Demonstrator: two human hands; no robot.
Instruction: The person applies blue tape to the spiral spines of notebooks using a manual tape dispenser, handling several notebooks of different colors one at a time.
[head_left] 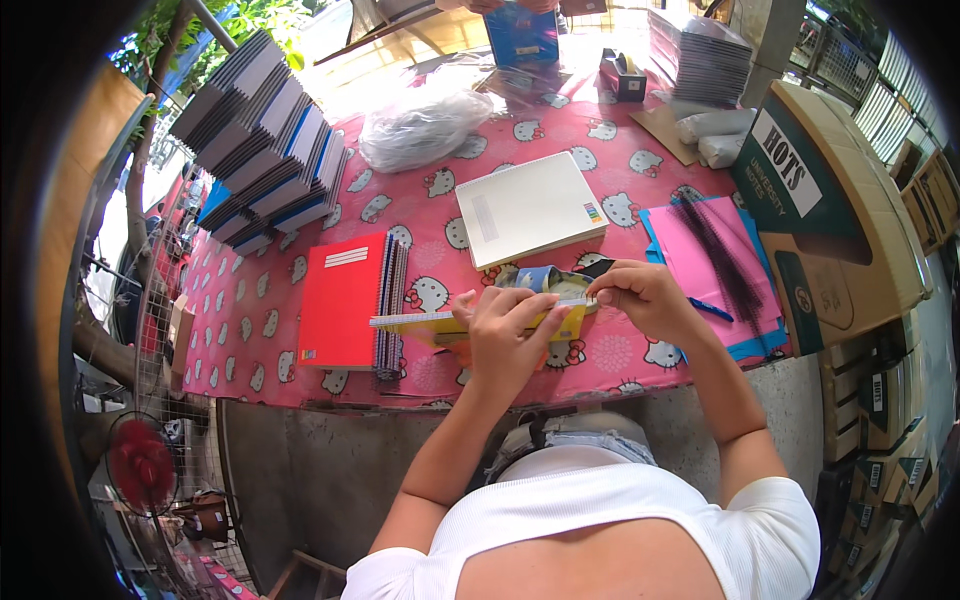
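Observation:
A yellow-covered notebook (572,326) stands on edge at the near side of the table, its long narrow edge facing up. My left hand (508,325) is closed over that edge and steadies it. At the notebook's right end, my right hand (640,292) has its fingertips pinched together; what lies between them is too small to make out. Just behind the notebook sits a round, open-topped container (545,279) with a blue side, partly hidden. A stack of red spiral notebooks (340,322) lies to the left, white-covered notebooks (525,212) beyond my hands.
Black coil wires (722,255) and a blue pen-like tool (710,309) lie on pink sheets (672,240) at right, beside a large carton (830,200). Tall notebook stacks (265,140) and clear plastic (425,128) stand farther back. Another person's hands hold a blue package (523,38).

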